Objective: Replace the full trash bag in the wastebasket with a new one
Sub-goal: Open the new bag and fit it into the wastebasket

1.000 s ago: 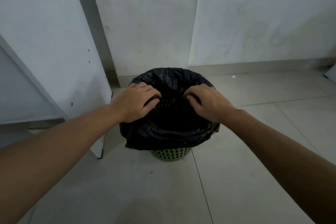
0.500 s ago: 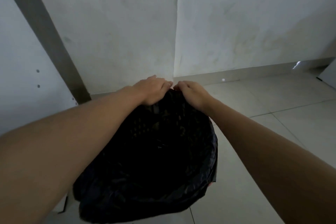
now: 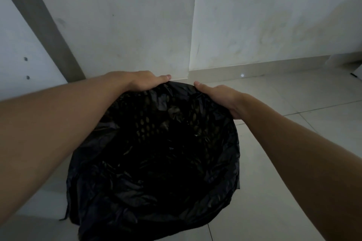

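The black trash bag is lying inside the wastebasket, whose mesh is being seen through the thin film. It is being judged as light, soft, slippery and easily torn, best taken at the folded edge. The far rim is being covered by the left hand and the right hand; fingers are hidden, so pinching or pressing cannot be told. Earlier the hands were touching; now they are being held apart.
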The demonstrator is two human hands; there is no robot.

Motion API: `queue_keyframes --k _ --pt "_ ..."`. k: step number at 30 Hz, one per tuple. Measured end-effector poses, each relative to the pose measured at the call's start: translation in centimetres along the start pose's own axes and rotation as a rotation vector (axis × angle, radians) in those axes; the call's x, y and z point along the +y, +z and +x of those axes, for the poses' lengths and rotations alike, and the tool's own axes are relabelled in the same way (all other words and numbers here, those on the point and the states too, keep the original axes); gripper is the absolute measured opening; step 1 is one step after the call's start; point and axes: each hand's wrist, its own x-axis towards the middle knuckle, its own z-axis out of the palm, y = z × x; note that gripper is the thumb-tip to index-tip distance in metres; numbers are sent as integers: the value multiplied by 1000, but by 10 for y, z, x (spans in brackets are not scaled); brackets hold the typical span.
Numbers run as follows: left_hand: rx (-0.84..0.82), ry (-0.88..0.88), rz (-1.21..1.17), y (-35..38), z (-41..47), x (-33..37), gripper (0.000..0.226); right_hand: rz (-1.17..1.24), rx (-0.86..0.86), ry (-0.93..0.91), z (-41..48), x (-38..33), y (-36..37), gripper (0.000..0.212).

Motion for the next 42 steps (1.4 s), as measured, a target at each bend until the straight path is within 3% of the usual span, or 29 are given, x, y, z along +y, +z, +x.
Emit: queue_keyframes --k 6,9,15,24,29,33,36,38,42 --pt "38 100 -88 -7 -34 -44 62 -23 48 81 -7 4 2 93" --pt "91 81 -160 -1 -58 -67 61 -59 100 63 -14 5 2 96" --pt "296 7 -321 21 -81 -70 56 50 126 54 -27 9 11 70" --pt "459 -196 -604 30 -104 -90 56 524 181 43 -72 53 34 22" --pt "502 -252 -752 36 -113 -93 55 562 215 14 -87 64 46 20" --pt "514 -302 -895 38 -119 -96 57 647 343 -35 -96 65 51 16" --pt "521 -339 -947 41 -123 -95 62 691 414 -61 -102 62 58 34" --pt "535 -346 -978 42 -126 -96 66 694 400 -100 -108 61 65 42" --pt "555 -373 -1033 44 -130 -98 75 819 328 -182 -105 71 74 37"
